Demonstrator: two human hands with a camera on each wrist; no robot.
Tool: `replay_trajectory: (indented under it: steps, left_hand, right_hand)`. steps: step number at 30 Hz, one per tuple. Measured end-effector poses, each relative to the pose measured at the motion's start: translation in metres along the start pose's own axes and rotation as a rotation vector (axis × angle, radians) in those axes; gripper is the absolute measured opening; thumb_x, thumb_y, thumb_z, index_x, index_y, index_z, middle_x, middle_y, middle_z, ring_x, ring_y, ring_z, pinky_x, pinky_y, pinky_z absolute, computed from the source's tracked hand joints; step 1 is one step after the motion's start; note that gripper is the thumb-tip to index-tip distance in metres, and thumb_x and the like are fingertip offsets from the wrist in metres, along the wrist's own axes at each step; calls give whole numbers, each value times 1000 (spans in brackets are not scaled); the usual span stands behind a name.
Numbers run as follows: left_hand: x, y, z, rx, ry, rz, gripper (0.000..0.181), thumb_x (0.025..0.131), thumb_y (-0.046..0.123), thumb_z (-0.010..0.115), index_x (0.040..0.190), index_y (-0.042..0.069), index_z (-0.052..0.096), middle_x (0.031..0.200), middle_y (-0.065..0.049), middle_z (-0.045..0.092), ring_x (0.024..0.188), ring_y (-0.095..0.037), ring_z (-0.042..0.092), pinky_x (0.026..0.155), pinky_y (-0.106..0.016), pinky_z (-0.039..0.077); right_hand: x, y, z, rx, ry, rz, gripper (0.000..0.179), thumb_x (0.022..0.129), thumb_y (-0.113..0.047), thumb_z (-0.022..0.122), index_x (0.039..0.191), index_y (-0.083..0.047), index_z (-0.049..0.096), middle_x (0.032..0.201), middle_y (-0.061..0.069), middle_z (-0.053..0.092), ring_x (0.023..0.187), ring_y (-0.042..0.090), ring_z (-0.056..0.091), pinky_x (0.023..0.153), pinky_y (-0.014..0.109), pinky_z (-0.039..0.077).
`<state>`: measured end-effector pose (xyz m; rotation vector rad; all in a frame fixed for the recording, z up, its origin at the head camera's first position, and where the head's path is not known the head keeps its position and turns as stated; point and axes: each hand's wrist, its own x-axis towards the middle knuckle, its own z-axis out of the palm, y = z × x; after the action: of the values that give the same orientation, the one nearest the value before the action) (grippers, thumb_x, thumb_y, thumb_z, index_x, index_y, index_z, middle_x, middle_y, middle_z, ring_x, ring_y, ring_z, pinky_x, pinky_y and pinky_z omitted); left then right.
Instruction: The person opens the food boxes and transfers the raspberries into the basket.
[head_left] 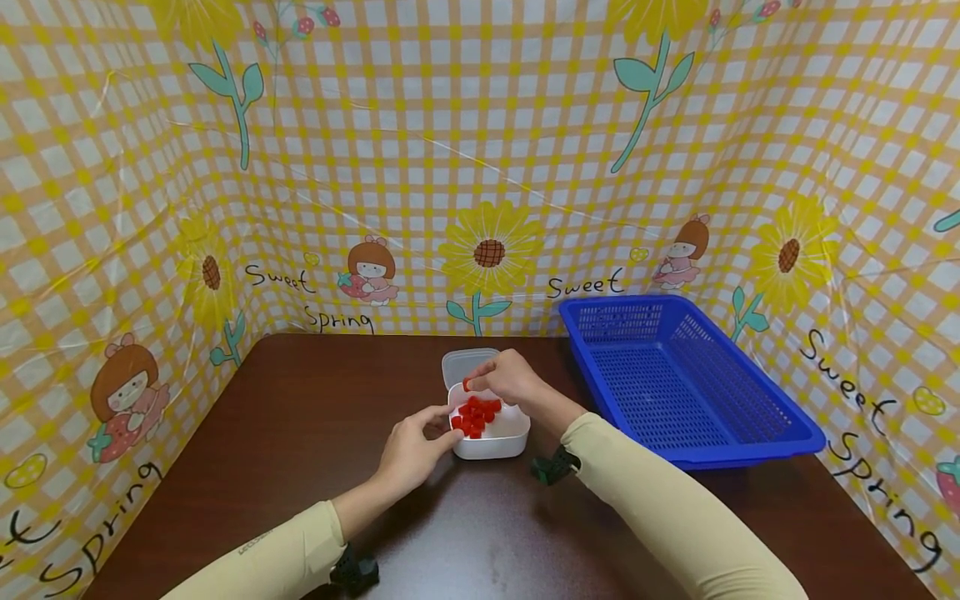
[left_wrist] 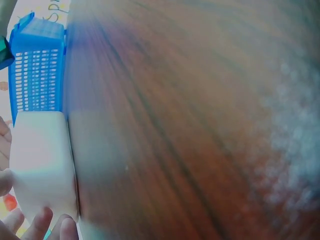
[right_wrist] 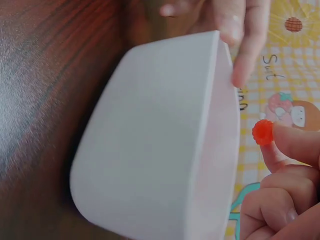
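Note:
A white plastic box [head_left: 491,448] stands on the table, its translucent lid [head_left: 459,364] folded back behind it. Several small red ridged caps [head_left: 477,412] lie heaped inside, mostly toward the left. My left hand [head_left: 408,448] grips the box at its left side, thumb at the front corner by the rim. Above the box, my right hand [head_left: 513,379] pinches one red ridged cap [right_wrist: 262,132] between thumb and index finger; the right wrist view shows its hollow end. The left wrist view shows the box's outer wall, with most of the caps hidden behind it.
A large blue plastic basket [head_left: 697,450] with perforated walls stands at the right of the dark wooden table [head_left: 330,383]. A checked, flower-printed cloth [head_left: 420,167] hangs around the back and both sides.

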<state>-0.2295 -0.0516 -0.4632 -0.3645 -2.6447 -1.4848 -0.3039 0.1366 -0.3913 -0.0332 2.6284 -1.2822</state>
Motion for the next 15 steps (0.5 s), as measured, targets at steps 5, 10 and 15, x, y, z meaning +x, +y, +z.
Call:
replay_trajectory:
  steps: [5,10,15]
  left_hand:
    - [1,0,0,2,1,6,46,89,32,78,130,15,68,105,-2,73,93,-19,67,72,-32,53]
    - [1,-1,1,10,5,6,46,89,32,77,131,16,67,105,-1,73,93,-18,66,73,-32,52]
    - [2,0,1,12,5,8,45,88,29,78,130,16,68,103,0,73,91,-17,67,72,-31,51]
  right_hand:
    - [-2,-5,-15,22,-9,-6,14,89,-18,76,100,-9,81,97,11,74,43,11,23,42,23,24]
    - [-2,-8,-31,37,-9,-18,16,90,-19,75,102,-9,79,70,4,66,40,10,23,40,24,24]
    - [-1,-8,-47,22,-9,-32,20,91,-19,74,107,-7,78,49,-5,30,41,11,21,41,26,22]
